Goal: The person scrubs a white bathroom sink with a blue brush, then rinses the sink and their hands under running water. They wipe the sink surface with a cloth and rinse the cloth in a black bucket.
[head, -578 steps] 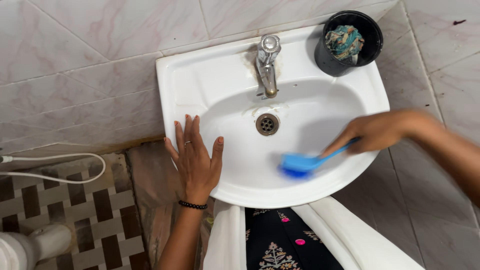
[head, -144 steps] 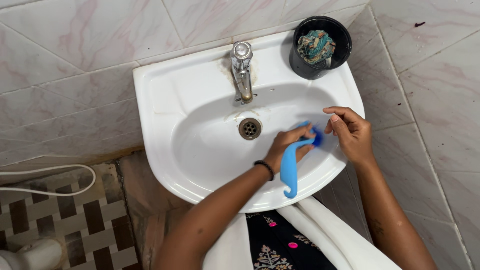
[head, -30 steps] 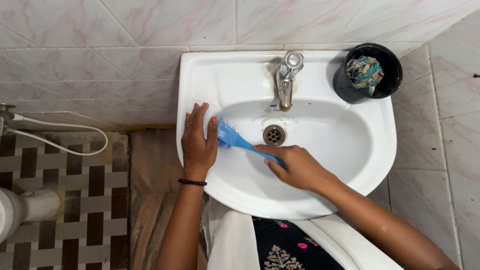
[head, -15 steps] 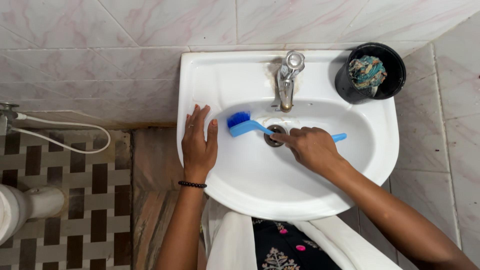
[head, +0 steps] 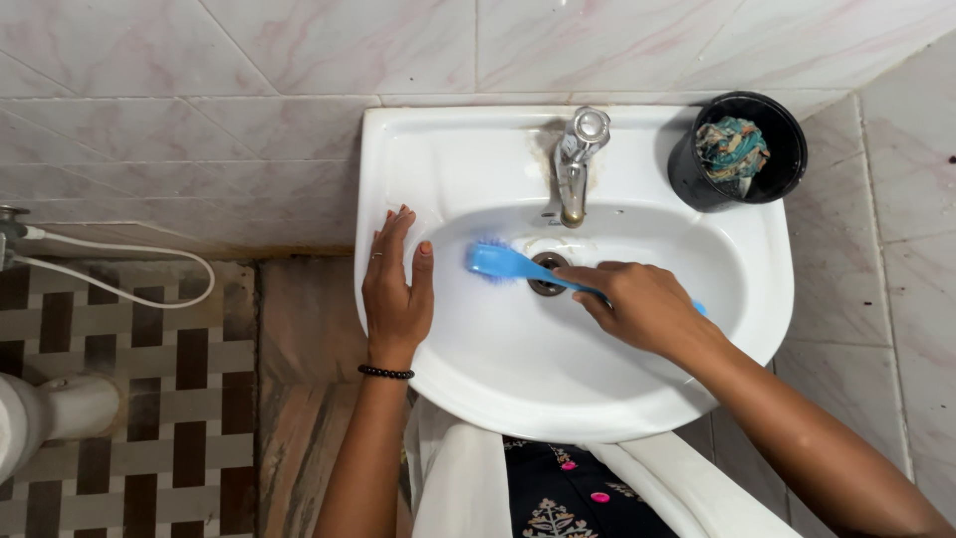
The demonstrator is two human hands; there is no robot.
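The right hand [head: 642, 304] is closed around the handle of a blue brush [head: 508, 264], near the middle of the frame. The brush head lies in the white sink [head: 518, 369], just left of the drain [head: 546, 273]. The left hand [head: 396, 289] lies flat and open on the sink's left rim, holding nothing. A tap [head: 575, 164] stands above, and a black cup [head: 742, 149] sits at the upper right.

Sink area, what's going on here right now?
A person is scrubbing a white wall-mounted sink. The right hand grips the handle of a blue brush, whose bristle head presses against the basin's left inner slope, beside the drain. The left hand rests flat on the sink's left rim. A black cup holding a cloth stands on the back right corner, beside the tap.
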